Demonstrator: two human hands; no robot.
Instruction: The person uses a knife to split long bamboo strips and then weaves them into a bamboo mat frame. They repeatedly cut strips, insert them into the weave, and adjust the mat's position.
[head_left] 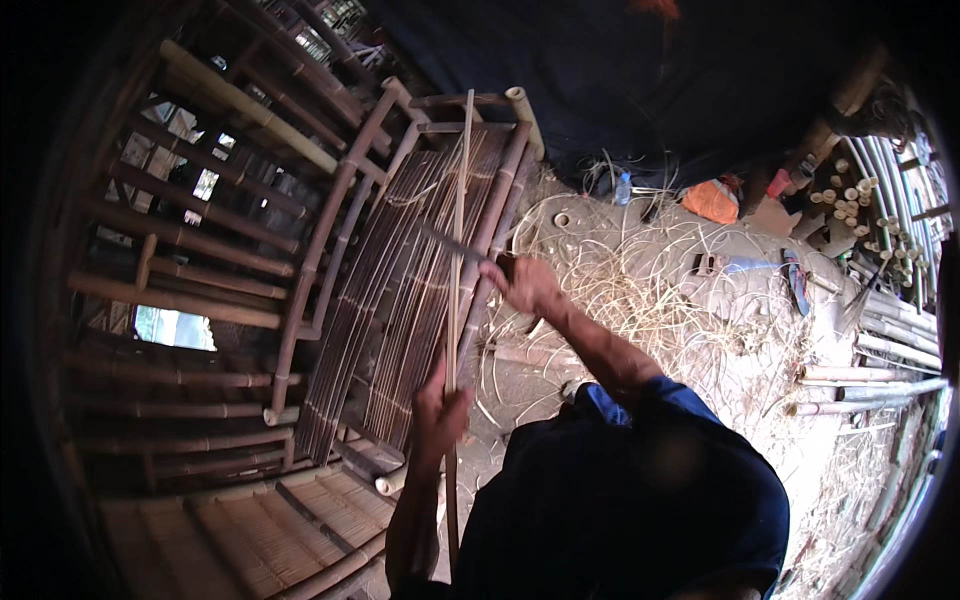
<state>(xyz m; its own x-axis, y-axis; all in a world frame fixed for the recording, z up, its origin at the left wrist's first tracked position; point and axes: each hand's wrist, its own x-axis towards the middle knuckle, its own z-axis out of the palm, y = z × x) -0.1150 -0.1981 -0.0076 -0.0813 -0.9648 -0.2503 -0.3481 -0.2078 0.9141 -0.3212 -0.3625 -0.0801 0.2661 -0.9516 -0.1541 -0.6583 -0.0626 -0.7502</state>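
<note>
A long pale bamboo strip [461, 200] runs up and away from beside my body, over a bamboo bench [515, 170] with a slatted seat. My left hand [438, 410] is closed around the strip's lower part, near the bench's right front corner. In my right hand [530, 286] is a knife [452, 245], its dark blade pointing left and crossing the strip about midway up. From this angle I cannot tell whether the blade is in the strip or only against it. Several thin loose strips lie along the seat slats.
Curly bamboo shavings [630, 290] litter the floor on the right, with a plastic bottle [623, 188] and an orange bag [711, 201] beyond. Bamboo poles [860, 390] are stacked at far right. Bamboo frames [190, 240] crowd the left; a dark sheet [600, 80] hangs behind.
</note>
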